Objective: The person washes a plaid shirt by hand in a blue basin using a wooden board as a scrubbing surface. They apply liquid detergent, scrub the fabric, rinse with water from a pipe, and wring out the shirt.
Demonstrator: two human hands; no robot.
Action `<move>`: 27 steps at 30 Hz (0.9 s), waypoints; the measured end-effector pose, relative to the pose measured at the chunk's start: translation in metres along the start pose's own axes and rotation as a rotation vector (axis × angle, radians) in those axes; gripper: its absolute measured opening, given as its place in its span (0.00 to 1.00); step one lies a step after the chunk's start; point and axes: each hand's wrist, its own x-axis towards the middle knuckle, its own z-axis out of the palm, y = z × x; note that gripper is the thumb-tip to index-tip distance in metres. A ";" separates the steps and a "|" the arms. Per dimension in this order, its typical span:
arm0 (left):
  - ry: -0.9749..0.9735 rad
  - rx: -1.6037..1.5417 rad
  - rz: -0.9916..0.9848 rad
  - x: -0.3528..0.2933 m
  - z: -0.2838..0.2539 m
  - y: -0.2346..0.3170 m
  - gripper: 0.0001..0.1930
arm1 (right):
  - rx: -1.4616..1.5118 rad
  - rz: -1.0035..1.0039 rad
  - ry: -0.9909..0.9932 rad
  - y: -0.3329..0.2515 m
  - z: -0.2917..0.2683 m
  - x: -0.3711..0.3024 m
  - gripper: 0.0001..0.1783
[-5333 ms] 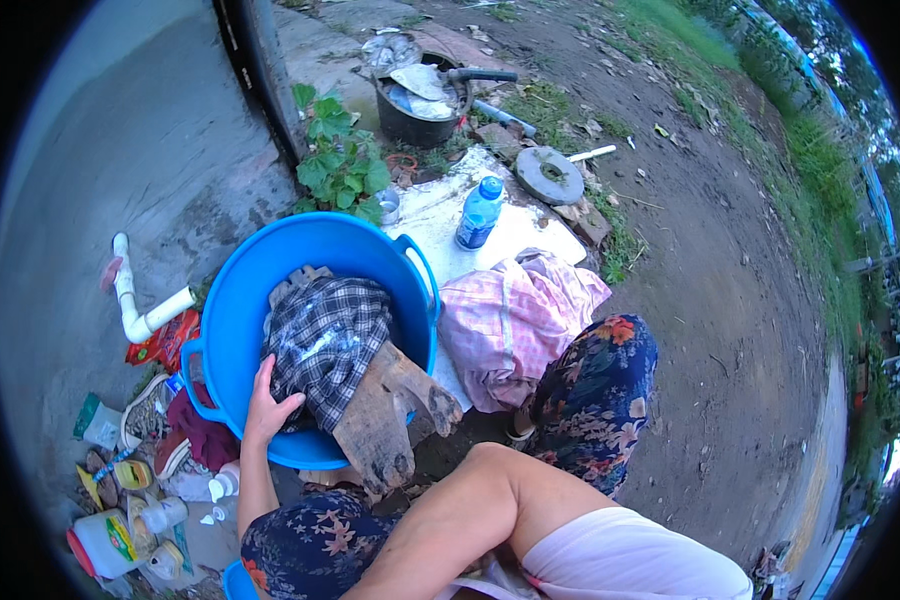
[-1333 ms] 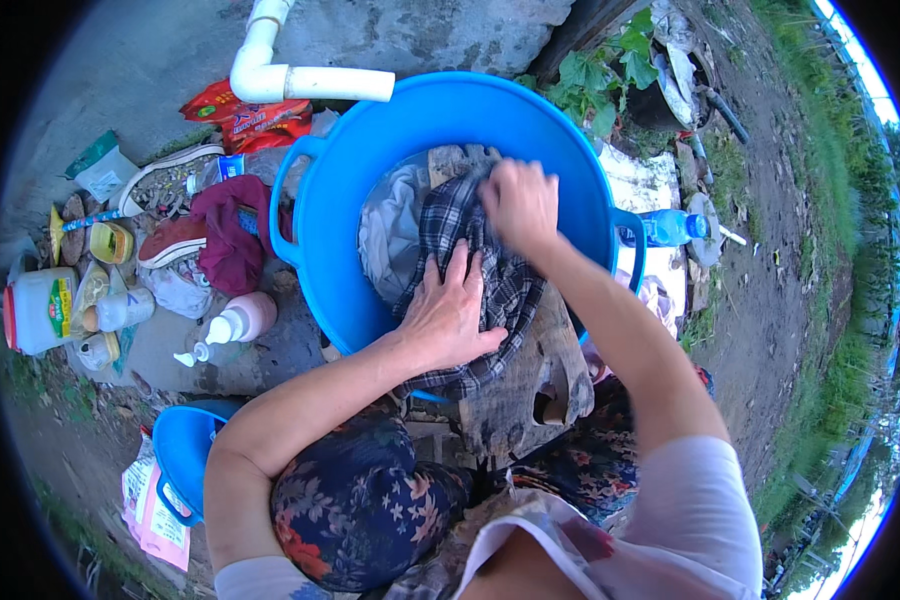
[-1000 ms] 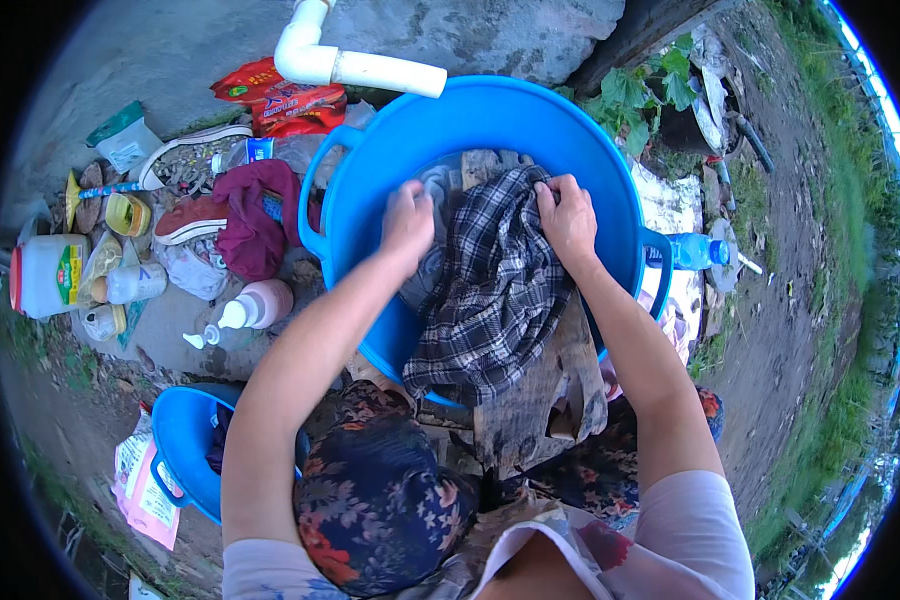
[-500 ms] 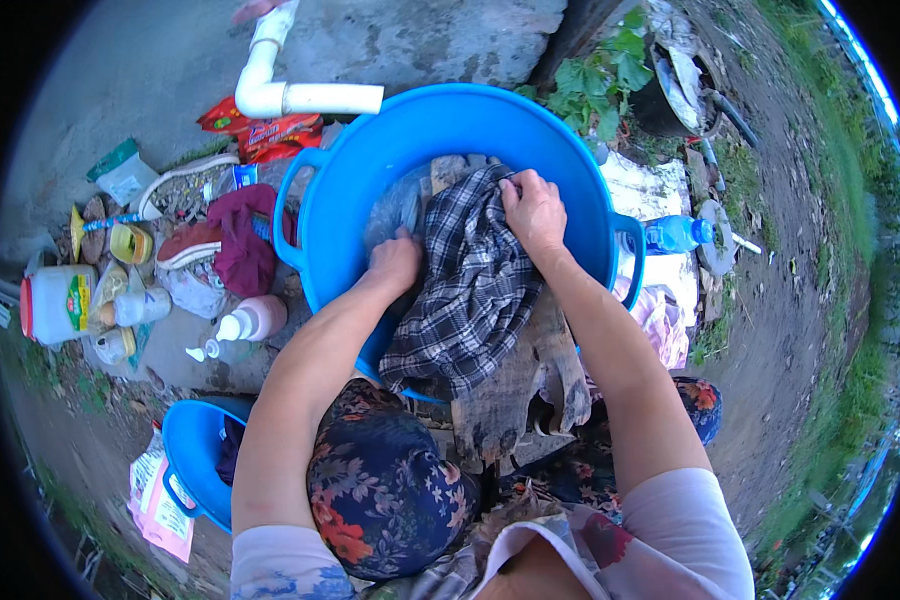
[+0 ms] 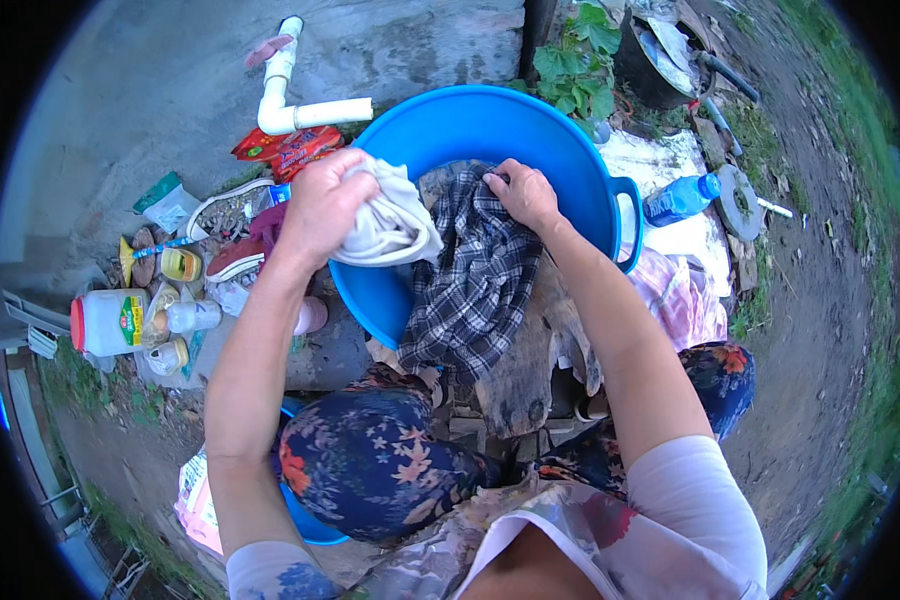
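Observation:
A black-and-white plaid garment lies bunched over a worn wooden board that leans into a large blue tub. My right hand is closed on the garment's far end, fingers bent into the fabric. Over the tub's left rim, my left hand holds up a wadded whitish cloth, its folds hanging toward the plaid. The cloth and my left hand hide part of the tub's left side and whatever lies beneath them.
A white elbow pipe sticks out beyond the tub. Shoes, containers and a red-lidded jug crowd the left. To the right are a blue bottle and pinkish cloth. A smaller blue basin sits by my left knee.
My left hand has risen from inside the tub toward its left rim, now with the whitish cloth in it. My right hand stays on the plaid garment. The view has shifted slightly.

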 end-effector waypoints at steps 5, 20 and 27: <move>-0.058 -0.425 -0.025 -0.005 -0.008 0.055 0.10 | 0.099 -0.535 -0.062 -0.021 -0.047 -0.022 0.44; -0.070 -0.859 0.154 0.013 0.039 0.096 0.05 | 1.269 -0.126 -0.269 -0.084 -0.122 -0.076 0.20; -0.097 -0.626 0.016 0.027 0.063 0.033 0.06 | 1.159 0.038 -0.186 -0.052 -0.122 -0.067 0.18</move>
